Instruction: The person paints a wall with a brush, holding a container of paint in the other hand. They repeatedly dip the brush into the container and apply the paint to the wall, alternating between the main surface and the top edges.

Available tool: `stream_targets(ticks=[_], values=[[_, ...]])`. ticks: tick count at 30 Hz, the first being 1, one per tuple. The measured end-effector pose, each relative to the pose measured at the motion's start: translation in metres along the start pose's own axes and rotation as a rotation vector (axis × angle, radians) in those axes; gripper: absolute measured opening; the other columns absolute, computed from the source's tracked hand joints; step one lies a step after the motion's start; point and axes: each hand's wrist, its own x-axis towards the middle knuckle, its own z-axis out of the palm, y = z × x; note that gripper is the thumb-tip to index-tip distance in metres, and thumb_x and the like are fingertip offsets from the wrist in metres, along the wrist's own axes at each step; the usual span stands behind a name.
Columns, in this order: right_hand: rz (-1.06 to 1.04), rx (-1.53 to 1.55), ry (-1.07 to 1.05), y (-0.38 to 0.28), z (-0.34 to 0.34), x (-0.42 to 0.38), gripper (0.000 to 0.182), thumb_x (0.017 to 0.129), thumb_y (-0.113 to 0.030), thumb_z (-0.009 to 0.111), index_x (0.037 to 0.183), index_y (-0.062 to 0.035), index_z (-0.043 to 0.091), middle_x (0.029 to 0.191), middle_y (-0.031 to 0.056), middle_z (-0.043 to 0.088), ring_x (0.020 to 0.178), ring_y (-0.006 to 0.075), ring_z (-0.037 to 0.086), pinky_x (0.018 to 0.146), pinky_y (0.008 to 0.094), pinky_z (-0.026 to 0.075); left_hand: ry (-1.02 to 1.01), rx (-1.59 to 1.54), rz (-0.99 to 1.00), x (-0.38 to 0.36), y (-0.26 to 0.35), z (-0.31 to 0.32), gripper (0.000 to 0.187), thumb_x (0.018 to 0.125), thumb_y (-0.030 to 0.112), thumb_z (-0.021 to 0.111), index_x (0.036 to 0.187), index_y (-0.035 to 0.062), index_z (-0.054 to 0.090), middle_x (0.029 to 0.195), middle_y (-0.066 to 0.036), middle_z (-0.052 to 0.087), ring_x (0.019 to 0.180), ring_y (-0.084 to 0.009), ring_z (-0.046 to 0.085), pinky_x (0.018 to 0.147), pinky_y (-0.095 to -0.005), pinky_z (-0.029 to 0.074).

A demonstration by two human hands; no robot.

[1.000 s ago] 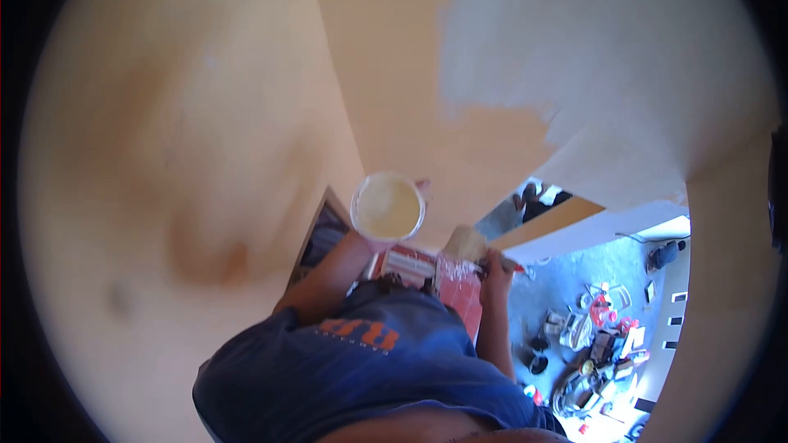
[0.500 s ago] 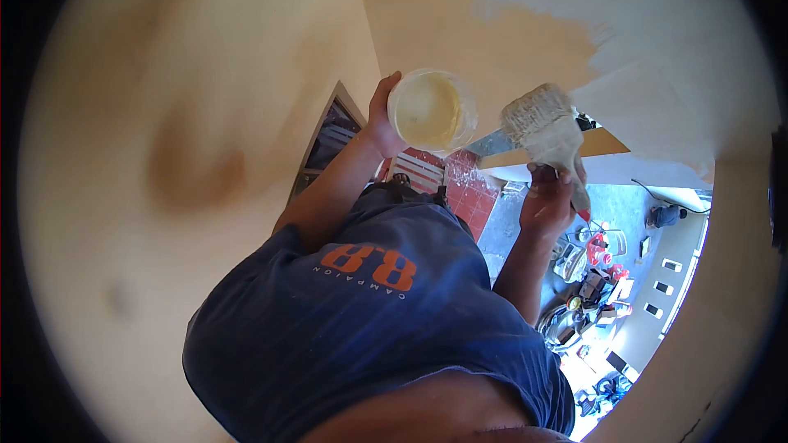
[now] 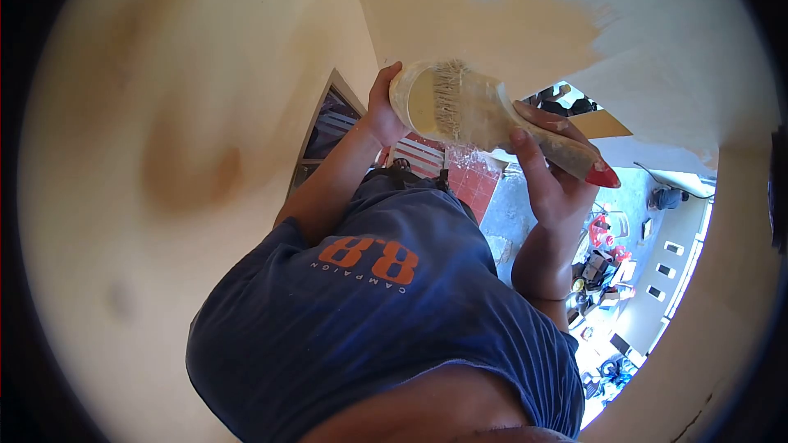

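My left hand (image 3: 382, 107) is wrapped around the side of a clear plastic tub (image 3: 400, 92), its thumb up along the rim. Pale yellow paint (image 3: 422, 102) shows inside the tub. In my right hand (image 3: 558, 160) is a wide paintbrush (image 3: 484, 111), gripped by its pale, red-tipped handle. The paint-stained bristles lie over the tub's mouth and hide its right half.
Ahead, the tan wall (image 3: 525, 29) carries a whitish painted area (image 3: 657, 25) at upper right. A dark window (image 3: 332, 127) is at left. Far below are red floor tiles (image 3: 472, 184), a pile of items (image 3: 603, 271) and a crouching person (image 3: 669, 198).
My right hand has brought the paintbrush left, from beside the tub to over its mouth. The brush has turned so its bristles point left. My left hand and the tub stay nearly still.
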Motion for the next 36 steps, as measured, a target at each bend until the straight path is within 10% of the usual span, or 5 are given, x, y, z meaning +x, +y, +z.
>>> stream_targets(ticks=[4, 10, 36], values=[[-0.515, -0.252, -0.308, -0.012, -0.003, 0.015, 0.012, 0.071, -0.002, 0.068, 0.080, 0.0051, 0.064, 0.083, 0.0158, 0.065, 0.065, 0.0236, 0.063, 0.056, 0.0280, 0.048, -0.011, 0.009, 0.022, -0.001, -0.001, -0.008, 0.067, 0.087, 0.054, 0.029, 0.126, 0.0032, 0.046, 0.123, -0.014, 0.053, 0.115, -0.0276, 0.051, 0.097, -0.0429, 0.040], [-0.072, -0.245, -0.187, -0.013, 0.001, 0.010, 0.016, 0.075, -0.004, 0.068, 0.087, 0.0054, 0.065, 0.077, 0.0134, 0.067, 0.062, 0.0159, 0.064, 0.054, 0.0237, 0.049, 0.059, 0.049, -0.038, -0.001, -0.006, -0.016, 0.072, 0.085, 0.056, 0.029, 0.130, 0.0014, 0.042, 0.123, -0.016, 0.052, 0.114, -0.0288, 0.050, 0.097, -0.0437, 0.039], [-0.017, -0.529, -0.169, 0.025, 0.032, 0.008, 0.023, 0.071, -0.019, 0.071, 0.087, -0.0039, 0.068, 0.076, 0.0169, 0.065, 0.069, 0.0324, 0.064, 0.066, 0.0362, 0.051, -0.006, 0.094, -0.113, 0.006, -0.014, -0.025, 0.082, 0.083, 0.060, 0.027, 0.135, -0.0021, 0.028, 0.122, -0.019, 0.051, 0.112, -0.0298, 0.051, 0.095, -0.0415, 0.042]])
